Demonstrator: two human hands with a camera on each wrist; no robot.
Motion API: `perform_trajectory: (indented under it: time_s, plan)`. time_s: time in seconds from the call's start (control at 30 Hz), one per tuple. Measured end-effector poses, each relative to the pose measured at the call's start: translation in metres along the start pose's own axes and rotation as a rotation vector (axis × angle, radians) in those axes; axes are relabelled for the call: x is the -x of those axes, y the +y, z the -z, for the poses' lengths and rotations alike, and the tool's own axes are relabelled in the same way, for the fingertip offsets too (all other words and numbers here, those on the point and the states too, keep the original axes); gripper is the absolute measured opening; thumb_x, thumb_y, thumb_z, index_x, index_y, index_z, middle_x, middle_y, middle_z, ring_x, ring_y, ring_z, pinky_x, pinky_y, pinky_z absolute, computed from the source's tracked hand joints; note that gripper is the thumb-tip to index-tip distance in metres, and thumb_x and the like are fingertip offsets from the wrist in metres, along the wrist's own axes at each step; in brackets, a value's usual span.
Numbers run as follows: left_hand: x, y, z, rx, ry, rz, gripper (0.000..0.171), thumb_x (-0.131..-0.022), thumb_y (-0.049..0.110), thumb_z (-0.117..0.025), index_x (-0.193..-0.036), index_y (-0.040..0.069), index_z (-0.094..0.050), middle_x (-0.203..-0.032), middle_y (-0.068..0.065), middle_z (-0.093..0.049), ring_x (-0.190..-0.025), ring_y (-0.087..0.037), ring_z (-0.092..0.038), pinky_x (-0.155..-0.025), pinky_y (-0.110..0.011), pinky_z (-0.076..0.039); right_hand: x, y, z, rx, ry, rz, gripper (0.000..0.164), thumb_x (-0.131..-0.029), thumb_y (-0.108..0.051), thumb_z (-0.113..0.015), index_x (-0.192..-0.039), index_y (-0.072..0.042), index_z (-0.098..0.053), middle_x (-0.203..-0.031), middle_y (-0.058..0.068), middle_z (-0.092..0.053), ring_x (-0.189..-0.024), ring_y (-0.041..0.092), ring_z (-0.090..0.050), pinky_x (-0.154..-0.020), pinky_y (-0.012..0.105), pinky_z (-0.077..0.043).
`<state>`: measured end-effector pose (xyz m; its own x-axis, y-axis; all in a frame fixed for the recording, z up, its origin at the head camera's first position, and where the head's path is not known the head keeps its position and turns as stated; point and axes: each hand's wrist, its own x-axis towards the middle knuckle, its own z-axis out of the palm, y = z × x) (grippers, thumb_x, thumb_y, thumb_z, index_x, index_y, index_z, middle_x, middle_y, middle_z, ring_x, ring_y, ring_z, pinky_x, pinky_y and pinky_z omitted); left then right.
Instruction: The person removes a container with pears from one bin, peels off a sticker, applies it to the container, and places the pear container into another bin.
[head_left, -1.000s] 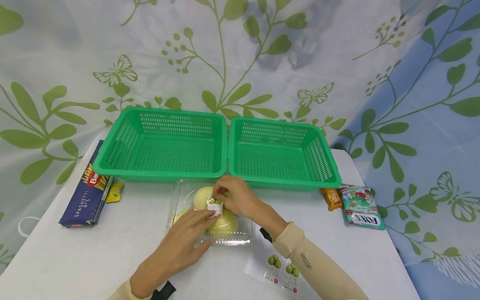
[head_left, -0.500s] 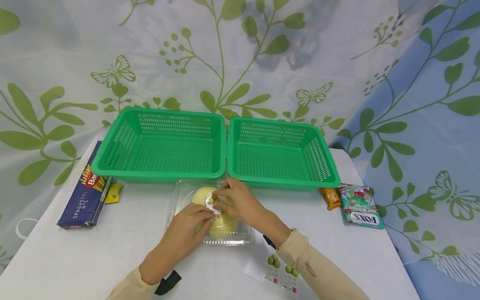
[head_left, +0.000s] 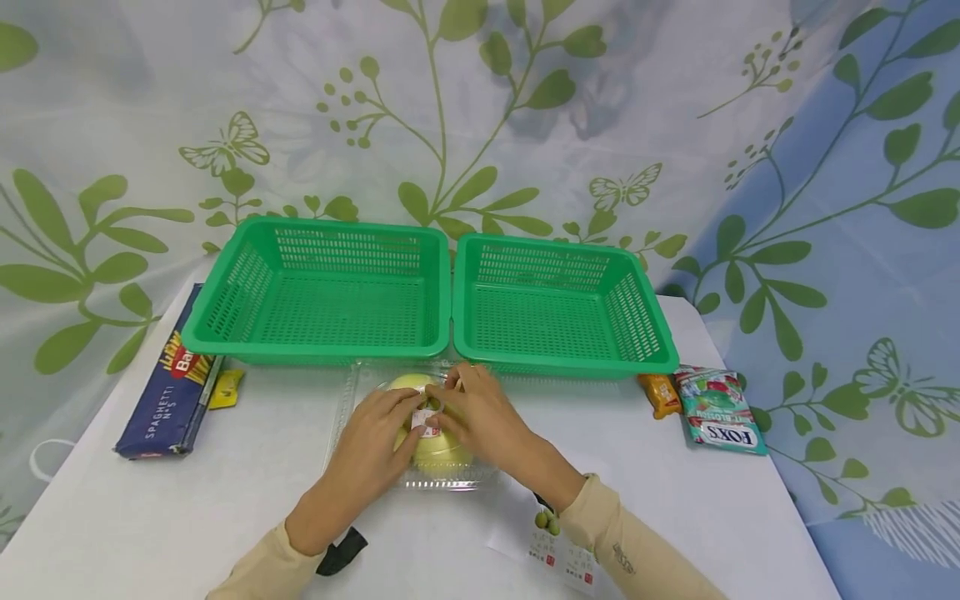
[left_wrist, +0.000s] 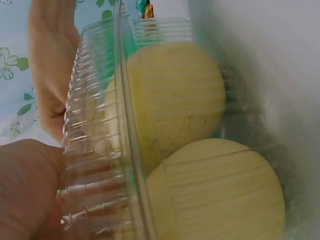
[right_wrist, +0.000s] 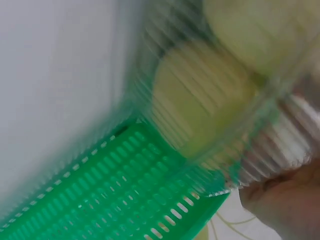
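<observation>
A clear plastic clamshell box [head_left: 450, 483] lies on the table with several pale yellow round fruits [head_left: 438, 458] inside; the left wrist view shows the fruit [left_wrist: 175, 100] through its ribbed wall. On the lid is a small white label [head_left: 426, 423] with printed green fruit and a red mark. My left hand [head_left: 371, 433] is over the lid's left part, thumb and forefinger touching the label's left side. From the right, my right hand [head_left: 483, 412] touches the label's other side with thumb and forefinger. Both hands partly cover the label and the fruit.
Two green baskets [head_left: 330, 352] [head_left: 570, 367] stand behind the box. A spaghetti pack [head_left: 168, 392] and a yellow packet [head_left: 227, 388] lie at left. An orange packet [head_left: 662, 395] and a Fox's bag [head_left: 720, 408] lie at right. A label sheet [head_left: 551, 546] lies partly under the right forearm.
The label has settled flatter on the lid. My right hand has gone from pinching its upper edge to touching its right side; my left fingers have shifted to frame its left side.
</observation>
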<state>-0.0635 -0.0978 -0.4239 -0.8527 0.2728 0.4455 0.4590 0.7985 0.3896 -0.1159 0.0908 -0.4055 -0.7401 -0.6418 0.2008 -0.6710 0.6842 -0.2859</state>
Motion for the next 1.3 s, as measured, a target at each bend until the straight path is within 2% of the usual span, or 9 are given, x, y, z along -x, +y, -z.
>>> perform_trajectory:
  time_s: [0.1, 0.23, 0.37, 0.53, 0.67, 0.83, 1.07, 1.13, 1.3]
  plan:
    - [0.0, -0.001, 0.002, -0.049, -0.074, 0.009, 0.043, -0.087, 0.016, -0.078, -0.127, 0.002, -0.068, -0.131, -0.015, -0.067, -0.122, -0.034, -0.06, -0.108, -0.056, -0.046, 0.004, 0.0, -0.005, 0.036, 0.01, -0.01, 0.049, -0.092, -0.039, -0.069, -0.135, -0.017, -0.066, -0.123, 0.007, -0.061, -0.109, 0.024, -0.054, -0.092, 0.037, -0.047]
    - [0.0, -0.003, 0.004, -0.096, -0.146, 0.046, 0.046, -0.091, 0.022, -0.073, -0.133, 0.006, -0.065, -0.144, -0.018, -0.058, -0.139, -0.043, -0.047, -0.112, -0.069, -0.036, 0.008, 0.002, -0.008, 0.017, 0.04, -0.026, 0.05, -0.092, -0.042, -0.068, -0.136, -0.017, -0.065, -0.132, 0.011, -0.059, -0.118, 0.028, -0.053, -0.099, 0.042, -0.047]
    - [0.002, -0.006, 0.006, -0.135, -0.171, 0.071, 0.05, -0.093, 0.03, -0.069, -0.138, 0.01, -0.062, -0.152, -0.02, -0.05, -0.147, -0.045, -0.035, -0.115, -0.07, -0.031, 0.011, 0.003, -0.011, 0.013, 0.07, -0.03, 0.048, -0.094, -0.043, -0.066, -0.134, -0.018, -0.066, -0.132, 0.011, -0.059, -0.118, 0.028, -0.052, -0.1, 0.041, -0.046]
    - [0.005, -0.01, 0.008, -0.14, -0.214, 0.135, 0.051, -0.096, 0.04, -0.063, -0.143, 0.021, -0.058, -0.159, -0.012, -0.043, -0.15, -0.044, -0.03, -0.115, -0.075, -0.024, 0.015, 0.004, -0.014, 0.001, 0.091, -0.031, 0.045, -0.096, -0.044, -0.064, -0.133, -0.018, -0.068, -0.134, 0.01, -0.058, -0.118, 0.025, -0.052, -0.1, 0.041, -0.046]
    - [0.008, -0.011, 0.01, -0.118, -0.234, 0.153, 0.052, -0.097, 0.042, -0.061, -0.145, 0.023, -0.056, -0.16, -0.01, -0.041, -0.151, -0.044, -0.03, -0.111, -0.077, -0.029, 0.018, 0.004, -0.015, -0.045, 0.11, -0.046, 0.044, -0.094, -0.043, -0.066, -0.129, -0.016, -0.07, -0.136, 0.011, -0.059, -0.119, 0.025, -0.051, -0.1, 0.041, -0.047]
    - [0.013, -0.01, 0.013, -0.101, -0.236, 0.148, 0.054, -0.096, 0.042, -0.064, -0.145, 0.021, -0.057, -0.16, -0.011, -0.041, -0.151, -0.044, -0.03, -0.108, -0.074, -0.036, 0.026, 0.001, -0.016, -0.107, 0.12, -0.081, 0.046, -0.091, -0.042, -0.071, -0.127, -0.013, -0.071, -0.139, 0.011, -0.058, -0.125, 0.025, -0.051, -0.105, 0.043, -0.048]
    - [0.019, -0.012, 0.014, -0.052, -0.209, 0.138, 0.055, -0.095, 0.04, -0.066, -0.144, 0.018, -0.056, -0.159, -0.012, -0.042, -0.15, -0.044, -0.03, -0.112, -0.07, -0.035, 0.037, -0.001, -0.013, -0.21, 0.132, -0.116, 0.047, -0.088, -0.04, -0.076, -0.126, -0.013, -0.072, -0.144, 0.015, -0.055, -0.137, 0.032, -0.047, -0.112, 0.053, -0.044]
    - [0.022, -0.015, 0.014, -0.005, -0.196, 0.138, 0.055, -0.095, 0.037, -0.067, -0.144, 0.016, -0.057, -0.16, -0.013, -0.042, -0.151, -0.044, -0.03, -0.115, -0.068, -0.033, 0.042, 0.0, -0.012, -0.254, 0.134, -0.149, 0.046, -0.086, -0.039, -0.078, -0.125, -0.015, -0.072, -0.146, 0.016, -0.053, -0.14, 0.034, -0.045, -0.114, 0.056, -0.042]
    - [0.032, -0.027, 0.017, 0.156, -0.145, 0.149, 0.05, -0.096, 0.026, -0.068, -0.143, 0.013, -0.057, -0.161, -0.014, -0.037, -0.15, -0.041, -0.029, -0.117, -0.065, -0.031, 0.055, 0.002, -0.009, -0.353, 0.149, -0.26, 0.045, -0.085, -0.037, -0.08, -0.124, -0.016, -0.073, -0.155, 0.006, -0.047, -0.147, 0.031, -0.038, -0.116, 0.059, -0.038]
